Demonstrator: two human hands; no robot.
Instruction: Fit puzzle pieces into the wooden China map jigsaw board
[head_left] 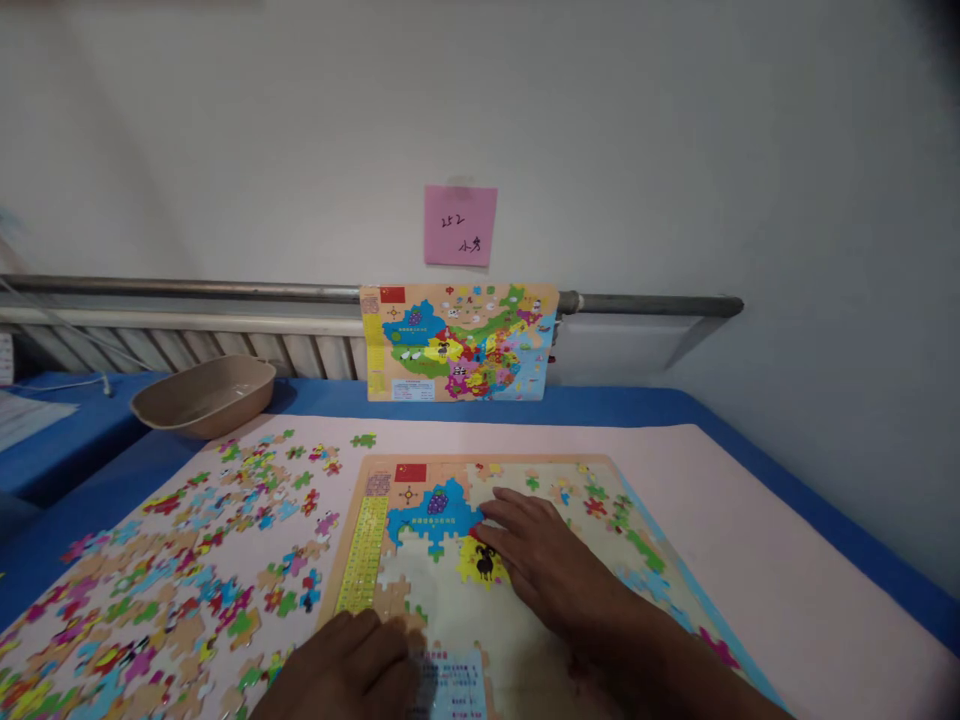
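A partly filled map puzzle board [362, 475] lies in front of me. My right hand [544, 555] is over its middle, fingers stretched out flat and slightly apart. Its fingertips touch the edge of the blue map section [416, 525] and a yellow section [472, 562] with a dark ram on it. My left hand [349, 660] rests at the lower left of the board, fingers curled down. Whatever may be under those fingers is hidden. Beside it are a yellow text strip [364, 555] and a light-blue text panel [457, 675], partly covered.
Many loose puzzle pieces [187, 590] spread over the pink sheet [750, 520] at left. More pieces [637, 545] lie along the board's right side. A brown basin [206, 395] stands at back left. A printed reference map [461, 345] hangs from a pipe [652, 305], below a pink note [460, 225].
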